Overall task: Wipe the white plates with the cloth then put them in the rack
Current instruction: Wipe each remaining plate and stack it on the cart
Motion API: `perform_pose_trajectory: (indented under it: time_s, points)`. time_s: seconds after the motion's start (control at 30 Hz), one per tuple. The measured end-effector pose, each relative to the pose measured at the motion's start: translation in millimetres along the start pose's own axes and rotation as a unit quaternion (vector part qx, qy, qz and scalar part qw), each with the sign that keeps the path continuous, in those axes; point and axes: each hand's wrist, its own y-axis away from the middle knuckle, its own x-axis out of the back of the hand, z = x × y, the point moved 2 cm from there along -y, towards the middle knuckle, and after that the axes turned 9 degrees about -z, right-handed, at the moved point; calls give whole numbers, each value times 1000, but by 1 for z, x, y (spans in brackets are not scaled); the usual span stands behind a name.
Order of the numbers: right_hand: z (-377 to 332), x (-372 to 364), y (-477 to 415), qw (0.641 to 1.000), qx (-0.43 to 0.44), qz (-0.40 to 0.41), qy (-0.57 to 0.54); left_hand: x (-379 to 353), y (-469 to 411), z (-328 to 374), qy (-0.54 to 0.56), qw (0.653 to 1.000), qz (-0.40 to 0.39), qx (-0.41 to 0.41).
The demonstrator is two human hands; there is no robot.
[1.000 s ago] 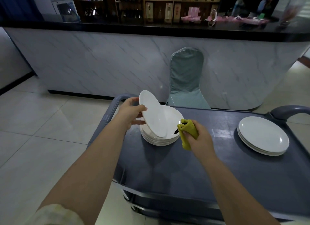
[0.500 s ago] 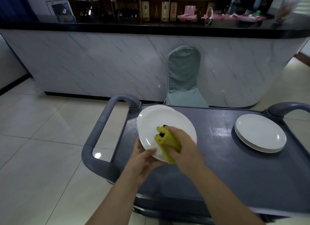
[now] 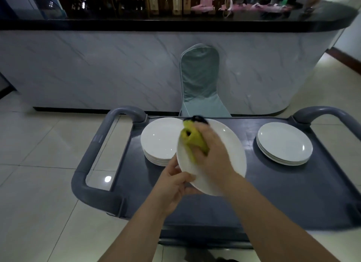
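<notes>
While the left hand (image 3: 173, 185) pinched the white plate (image 3: 232, 144) by its rim at about seven o'clock, fingers closed on the edge, the right hand (image 3: 213, 156) was clenched round a bunched yellow-green cloth (image 3: 192, 142) and pressed it to the plate's face near eleven o'clock. The plate was off the surface, tilted with its face up toward the wearer, above the near-left part of the grey cart (image 3: 273, 193). Being round, it had no long axis. Only the tilt mattered, low at seven o'clock and high at one. Behind it at ten o'clock sat the taller stack of plates (image 3: 158, 142), its edge hidden by the held plate. The shorter stack (image 3: 284, 142) lay at three o'clock, well apart. Wiping looked to be the step in hand. No rack showed, so I judged the shorter stack the likely place for wiped plates. That put the goal on the right hand's side, yet the right hand was full of cloth and the carrying hand was the farther one, so the plate would have to cross in front of the right forearm on a one-edge pinch. Beyond the cart at twelve o'clock stood a covered chair (image 3: 199, 82) against a marble-fronted counter (image 3: 117, 66).
</notes>
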Motion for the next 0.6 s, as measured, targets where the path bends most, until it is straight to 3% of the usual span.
perform_pose_trajectory:
  time_s: [0.13, 0.3, 0.4, 0.5, 0.6]
  points:
    - [32, 20, 59, 994, 29, -101, 21, -6, -10, 0, -4, 1000, 18, -18]
    - [89, 107, 70, 993, -16, -31, 112, -45, -22, -32, -25, 999, 9, 29]
    - [78, 117, 28, 996, -29, 33, 81, -74, -38, -42, -35, 999, -13, 36]
    - [57, 92, 35, 999, 18, -40, 17, -87, -54, -40, -22, 1000, -7, 0]
    - [85, 104, 81, 992, 38, -117, 4, -87, -60, -44, 5, 999, 46, -16]
